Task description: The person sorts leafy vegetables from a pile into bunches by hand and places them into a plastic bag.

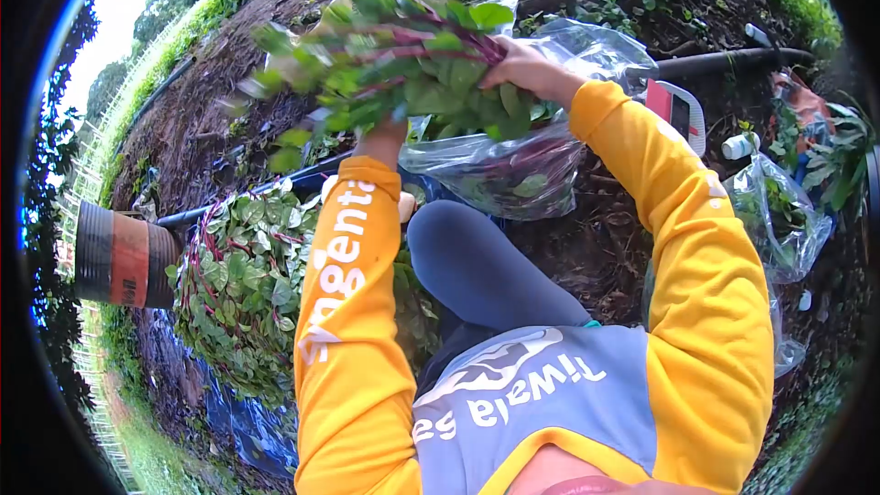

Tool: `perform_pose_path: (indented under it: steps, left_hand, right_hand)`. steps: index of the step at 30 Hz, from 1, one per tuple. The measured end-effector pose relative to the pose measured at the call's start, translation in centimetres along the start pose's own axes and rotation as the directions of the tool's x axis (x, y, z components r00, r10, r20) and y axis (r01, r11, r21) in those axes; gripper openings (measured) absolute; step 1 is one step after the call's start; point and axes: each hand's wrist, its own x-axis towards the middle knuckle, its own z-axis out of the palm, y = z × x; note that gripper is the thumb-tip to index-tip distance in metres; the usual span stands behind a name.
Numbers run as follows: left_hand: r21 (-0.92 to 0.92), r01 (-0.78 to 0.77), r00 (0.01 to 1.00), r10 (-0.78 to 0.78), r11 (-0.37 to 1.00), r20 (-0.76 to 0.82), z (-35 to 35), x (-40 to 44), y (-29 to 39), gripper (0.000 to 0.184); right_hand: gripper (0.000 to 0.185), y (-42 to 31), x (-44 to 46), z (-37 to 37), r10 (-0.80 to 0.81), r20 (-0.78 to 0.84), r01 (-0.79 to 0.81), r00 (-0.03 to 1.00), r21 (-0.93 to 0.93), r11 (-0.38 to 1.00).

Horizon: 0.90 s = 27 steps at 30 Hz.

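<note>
Above the ground in front of me is a bunch of red-stemmed leafy greens (412, 55) that looks like Malabar spinach, its leafy end blurred by motion. My right hand (527, 71) is closed around the stem end. My left hand (383, 137) meets the bunch from below, its fingers hidden behind the leaves. Just beneath my right hand lies a clear plastic bag (495, 170) with more of the greens inside. A large heap of the same red-stemmed greens (243, 284) sits left of my left sleeve.
A black bucket with an orange band (128, 257) stands beyond the heap. Blue plastic sheeting (252, 435) lies under the heap. At right are a black pipe (733, 61), a red-and-white object (678, 115), a small white container (739, 145) and another clear bag (779, 220).
</note>
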Motion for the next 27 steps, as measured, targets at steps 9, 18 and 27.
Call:
perform_pose_path:
  steps: [9, 18, 27]
  left_hand:
    - [0.154, -0.036, 0.999, 0.038, 0.988, -0.011, -2.4, 2.7, -3.4, 0.039]
    - [0.120, -0.119, 0.993, 0.118, 0.986, 0.013, -5.4, 0.2, -1.0, 0.081]
    - [0.287, -0.234, 0.873, 0.330, 0.929, -0.359, -6.4, -3.1, 3.8, 0.059]
  right_hand:
    - [0.030, 4.9, -6.9, -1.7, -0.435, 0.329, 0.401, 0.838, -0.912, 0.085]
    - [0.032, 1.5, -7.7, -0.6, -0.338, 0.360, 0.395, 0.870, -0.918, 0.038]
    - [0.061, 2.9, -13.6, -0.2, -0.282, 0.397, 0.408, 0.873, -0.913, -0.021]
